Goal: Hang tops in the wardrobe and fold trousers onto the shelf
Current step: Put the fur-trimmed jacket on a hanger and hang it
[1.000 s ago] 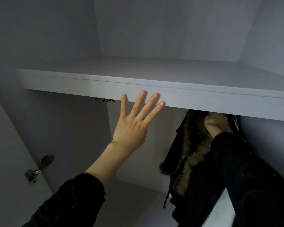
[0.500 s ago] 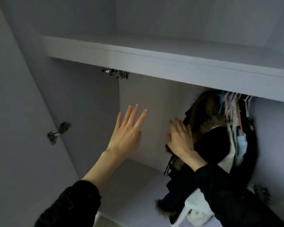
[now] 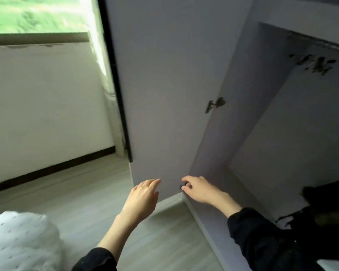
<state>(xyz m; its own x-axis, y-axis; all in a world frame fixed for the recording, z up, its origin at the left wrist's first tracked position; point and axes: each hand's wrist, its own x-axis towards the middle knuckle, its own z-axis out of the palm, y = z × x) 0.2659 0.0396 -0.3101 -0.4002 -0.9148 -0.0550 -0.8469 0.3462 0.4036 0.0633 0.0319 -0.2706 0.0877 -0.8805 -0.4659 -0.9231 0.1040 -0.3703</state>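
— What did the room look like?

— A pale wood floor (image 3: 70,194) ran to a white wall (image 3: 47,98) with a dark skirting board, under a window (image 3: 37,14) showing blurred green. A sheer curtain (image 3: 104,61) hung beside it. At the lower left lay a white quilt (image 3: 18,241) with small dots.

— And the wardrobe?

— The wardrobe (image 3: 278,133) stood on the right, pale lilac inside, with its door (image 3: 164,85) swung wide open, fixed by a metal hinge (image 3: 215,104).

— What was inside it?

— Most of the compartment in view was bare panel. At the lower right corner a dark coat (image 3: 325,200) with a strip of brownish fur sat low in the wardrobe, part of it cut off by the frame's edge. Up near the top right some small dark hooks or clips (image 3: 313,63) showed, too blurred to name surely.

— Where were the hands?

— Both were low, near the bottom of the door. The left hand (image 3: 143,198) was loose, fingers nearly straight, gripping nothing, its tips close to the door's inner face; I could not tell whether they touched. The right hand (image 3: 200,189) had its fingers curled by the door's hinge edge, around a small dark thing I could not make out.

— Sleeves?

— Black on both arms.
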